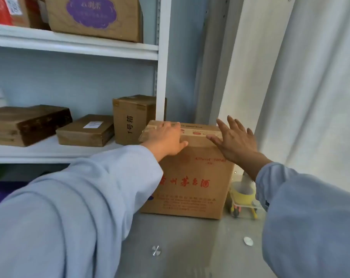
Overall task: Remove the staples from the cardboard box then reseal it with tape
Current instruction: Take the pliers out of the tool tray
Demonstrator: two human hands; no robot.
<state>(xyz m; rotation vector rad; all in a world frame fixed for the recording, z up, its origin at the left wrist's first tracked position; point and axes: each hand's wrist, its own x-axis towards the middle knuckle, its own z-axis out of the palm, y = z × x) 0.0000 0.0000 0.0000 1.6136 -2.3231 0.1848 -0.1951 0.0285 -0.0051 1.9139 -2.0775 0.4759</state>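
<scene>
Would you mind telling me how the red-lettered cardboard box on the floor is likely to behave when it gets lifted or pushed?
The cardboard box looks stiff: its walls stand straight and its top is taped shut. It is tall with a flat base, so it should slide, not roll, though a high push might tip it. The left hand rests on top and the open right hand nears its edge, hinting at a two-handed, possibly heavy lift.

You've got "1号箱" printed down the small upright carton (134, 119) on the shelf; the floor box (190, 177) reads "500ml" above big red characters.
</scene>
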